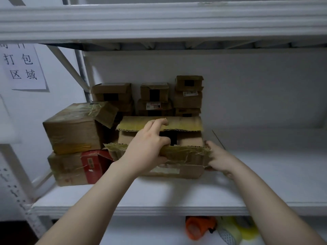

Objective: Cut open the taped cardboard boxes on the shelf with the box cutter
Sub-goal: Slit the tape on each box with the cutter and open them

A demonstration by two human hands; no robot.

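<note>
A cardboard box with its top flaps open stands on the white shelf, slightly left of centre. My left hand grips the near flap, thumb under it and fingers stretched over the opening. My right hand holds the box's right front corner, fingers curled round the flap's end. Yellowish tape with loose strands clings to the near flap. The far flap stands open. No box cutter shows in either hand.
Two larger boxes are stacked at the left, a taped one on top of one with a red side. Several small boxes are stacked against the back wall. An orange tape dispenser and tape rolls lie on the shelf below.
</note>
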